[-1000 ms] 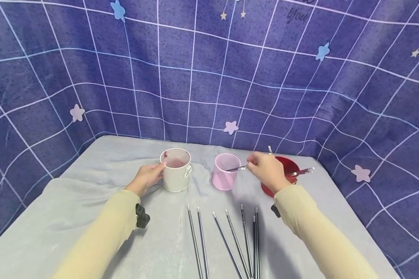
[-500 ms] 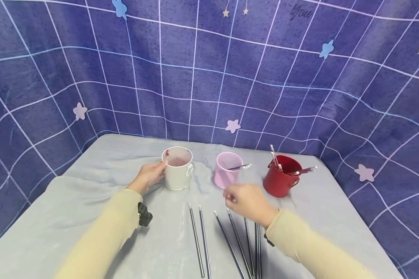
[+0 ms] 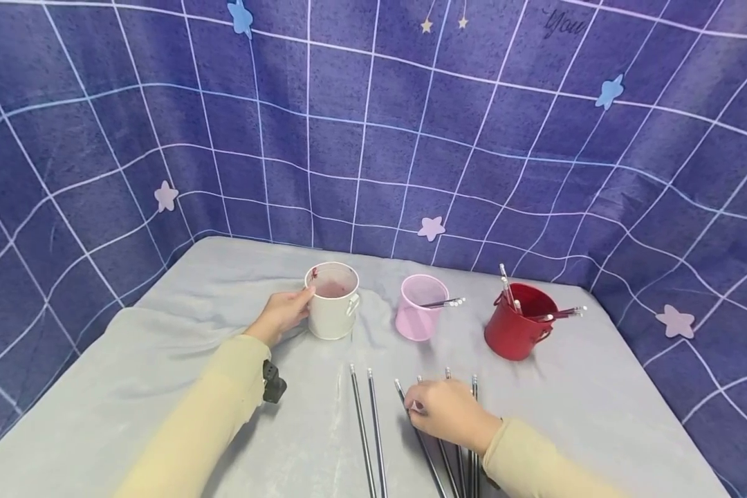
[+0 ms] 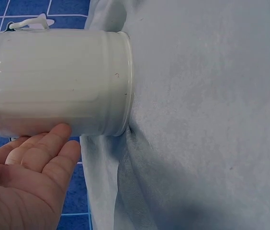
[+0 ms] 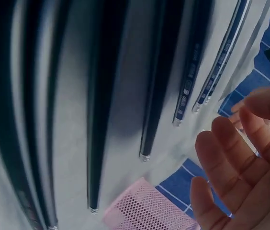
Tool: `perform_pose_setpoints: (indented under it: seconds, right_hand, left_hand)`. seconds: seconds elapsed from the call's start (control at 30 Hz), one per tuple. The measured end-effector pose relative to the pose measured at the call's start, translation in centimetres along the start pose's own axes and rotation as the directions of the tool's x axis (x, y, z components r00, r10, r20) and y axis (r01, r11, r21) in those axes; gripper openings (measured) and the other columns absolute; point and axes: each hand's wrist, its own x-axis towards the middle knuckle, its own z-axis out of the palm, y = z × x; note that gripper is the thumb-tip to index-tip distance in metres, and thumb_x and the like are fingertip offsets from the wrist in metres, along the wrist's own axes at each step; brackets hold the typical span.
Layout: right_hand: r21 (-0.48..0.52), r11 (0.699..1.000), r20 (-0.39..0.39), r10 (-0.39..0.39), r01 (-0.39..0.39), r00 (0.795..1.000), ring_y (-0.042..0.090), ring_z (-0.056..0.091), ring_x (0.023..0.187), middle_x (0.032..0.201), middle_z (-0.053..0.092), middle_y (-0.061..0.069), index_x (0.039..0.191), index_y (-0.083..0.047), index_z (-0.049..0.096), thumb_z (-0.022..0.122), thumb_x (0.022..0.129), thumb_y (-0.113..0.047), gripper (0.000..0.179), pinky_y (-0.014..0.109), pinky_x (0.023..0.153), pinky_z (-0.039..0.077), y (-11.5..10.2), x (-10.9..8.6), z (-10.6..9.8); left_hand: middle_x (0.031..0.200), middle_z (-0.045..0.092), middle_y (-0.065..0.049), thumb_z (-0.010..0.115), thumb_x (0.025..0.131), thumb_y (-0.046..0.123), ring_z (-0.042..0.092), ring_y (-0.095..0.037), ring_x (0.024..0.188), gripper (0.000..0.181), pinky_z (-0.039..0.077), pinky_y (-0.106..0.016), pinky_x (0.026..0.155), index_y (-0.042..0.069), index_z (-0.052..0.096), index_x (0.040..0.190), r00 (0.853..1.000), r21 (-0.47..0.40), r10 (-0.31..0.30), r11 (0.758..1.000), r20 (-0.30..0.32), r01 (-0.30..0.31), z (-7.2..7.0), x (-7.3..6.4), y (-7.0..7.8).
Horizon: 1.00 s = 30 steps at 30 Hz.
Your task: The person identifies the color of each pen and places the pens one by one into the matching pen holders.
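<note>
At the side of a white metal bucket (image 3: 331, 319) my left hand (image 3: 282, 312) holds on, thumb at the rim. The left wrist view shows its fingers (image 4: 53, 143) against the bucket's wall. My right hand (image 3: 447, 413) is low over several dark pencils (image 3: 425, 451) that lie on the cloth with silvery ends pointing away from me. Its fingers (image 5: 216, 163) are loosely bent with nothing between them in the right wrist view. Parts of the pencils are hidden under this hand. Two more pencils (image 3: 376, 432) lie to its left.
Behind the pencils stands a pink mesh cup (image 3: 414, 323) with a few dark pencils leaning out to the right. A red bucket (image 3: 508, 337) holding several dark red pencils is right of it. A blue gridded curtain (image 3: 348, 173) hangs behind the grey cloth (image 3: 311, 429).
My right hand has let go of dark pencils, which now lean in the pink cup, and has come down toward me over the pencils on the cloth. My left hand stays on the white bucket.
</note>
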Motion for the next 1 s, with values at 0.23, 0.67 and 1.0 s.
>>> perform_pose_setpoints:
  seconds: [0.23,0.67,1.0]
  right_hand:
    - [-0.106,0.994,0.005,-0.017,0.017,1.0,0.005,0.055,0.054,0.064,0.058,-0.015,0.071,-0.023,0.063,0.073,0.071,-0.02,0.011,0.023,0.043,0.038,-1.5,-0.5,-0.3]
    - [0.09,0.985,0.212,0.124,-0.146,0.969,0.003,0.055,0.061,0.067,0.061,-0.014,0.082,-0.019,0.072,0.072,0.074,-0.018,0.009,0.025,0.05,0.046,-0.8,-1.0,1.0]
    - [0.029,0.984,0.36,0.153,-0.175,0.92,0.006,0.049,0.056,0.062,0.056,-0.012,0.067,-0.02,0.06,0.075,0.067,-0.012,0.016,0.025,0.045,0.04,-0.5,-0.2,0.7]
  left_hand:
    - [0.14,0.038,-0.032,0.046,0.102,0.029,0.041,-0.039,0.129,0.059,0.032,-0.045,0.111,-0.017,0.034,0.137,1.0,-0.026,-0.012,1.0,-0.011,0.012,0.1,-0.1,-0.5]
    - [0.139,0.038,-0.033,0.046,0.102,0.029,0.04,-0.04,0.129,0.059,0.032,-0.045,0.111,-0.017,0.035,0.137,1.0,-0.033,-0.008,0.999,0.002,0.008,0.1,-0.1,-0.5]
    - [0.14,0.037,-0.032,0.046,0.102,0.03,0.039,-0.039,0.13,0.06,0.029,-0.047,0.112,-0.016,0.034,0.138,1.0,-0.014,-0.017,1.0,0.015,0.017,0.4,0.1,0.0]
